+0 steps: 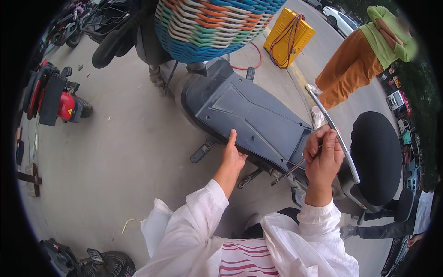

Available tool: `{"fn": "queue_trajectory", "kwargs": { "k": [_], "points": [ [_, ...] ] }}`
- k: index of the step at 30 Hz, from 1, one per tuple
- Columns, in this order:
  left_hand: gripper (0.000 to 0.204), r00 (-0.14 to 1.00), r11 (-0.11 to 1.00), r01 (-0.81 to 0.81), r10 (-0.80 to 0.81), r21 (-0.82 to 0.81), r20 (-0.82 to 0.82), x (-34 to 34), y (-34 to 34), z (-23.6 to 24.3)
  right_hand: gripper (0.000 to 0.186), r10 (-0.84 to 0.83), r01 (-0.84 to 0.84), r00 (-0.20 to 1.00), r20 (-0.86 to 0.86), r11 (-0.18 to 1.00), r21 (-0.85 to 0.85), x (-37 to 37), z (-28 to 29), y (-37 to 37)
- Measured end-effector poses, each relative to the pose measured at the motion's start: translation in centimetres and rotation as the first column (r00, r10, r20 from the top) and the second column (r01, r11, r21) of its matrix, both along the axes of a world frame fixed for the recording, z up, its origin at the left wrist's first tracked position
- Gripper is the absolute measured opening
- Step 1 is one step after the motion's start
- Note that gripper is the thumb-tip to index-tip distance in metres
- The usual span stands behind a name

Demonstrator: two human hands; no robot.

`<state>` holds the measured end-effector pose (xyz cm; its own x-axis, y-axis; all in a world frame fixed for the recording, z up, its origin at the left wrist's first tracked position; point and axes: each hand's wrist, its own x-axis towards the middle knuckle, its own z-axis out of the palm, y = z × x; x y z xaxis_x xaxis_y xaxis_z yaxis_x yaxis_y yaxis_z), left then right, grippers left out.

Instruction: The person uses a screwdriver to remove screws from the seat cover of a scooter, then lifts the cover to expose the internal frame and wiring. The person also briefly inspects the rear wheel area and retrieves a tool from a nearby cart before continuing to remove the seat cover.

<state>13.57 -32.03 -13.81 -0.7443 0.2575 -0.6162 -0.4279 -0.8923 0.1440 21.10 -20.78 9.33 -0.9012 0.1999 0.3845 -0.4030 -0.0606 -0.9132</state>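
Note:
A scooter stands sideways before me, its dark grey footboard panel running from upper left to lower right, with screw holes along its edges. At the panel's near edge is my left hand, its thumb laid on top and its fingers curled under the rim. My right hand is closed around a silver T-handle socket wrench, over the panel's right end by the seat. The wrench's thin shaft slants down to the left, its dark tip beside the panel's near right corner. Whether the tip touches anything, I cannot tell.
A woven multicoloured basket hangs at the scooter's front; its black seat is at right. Beyond stands a yellow box with cables. Nearby are a person in orange trousers, another person's leg and a red scooter.

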Motion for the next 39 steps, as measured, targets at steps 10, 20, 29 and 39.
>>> {"fn": "queue_trajectory", "kwargs": {
  "k": [10, 20, 29, 39],
  "points": [
    [0.053, 0.993, 0.995, -0.101, 0.101, 0.004, -0.064, 0.8, 1.2, 1.5, 0.031, -0.242, 0.257, 0.939, 0.246, 0.966, -0.032, 2.3, -3.0, 5.4],
    [0.049, 0.974, 0.995, -0.091, 0.099, 0.052, -0.203, 2.6, 5.0, 7.5, 0.023, -0.451, 0.357, 0.858, 0.247, 0.868, 0.346, 2.1, -3.0, 7.2],
    [0.048, 0.973, 0.969, -0.14, 0.097, -0.204, -0.207, 9.8, -0.6, 7.5, 0.027, 0.218, -0.308, 0.876, 0.431, 0.939, 0.15, 5.8, -1.4, 7.8],
    [0.056, 0.891, 0.753, -0.445, 0.423, -0.485, -0.163, 18.9, -14.4, 0.8, 0.022, 0.696, -0.78, 0.621, 0.361, 0.593, 0.198, 6.3, -8.9, 1.7]
  ]
}}
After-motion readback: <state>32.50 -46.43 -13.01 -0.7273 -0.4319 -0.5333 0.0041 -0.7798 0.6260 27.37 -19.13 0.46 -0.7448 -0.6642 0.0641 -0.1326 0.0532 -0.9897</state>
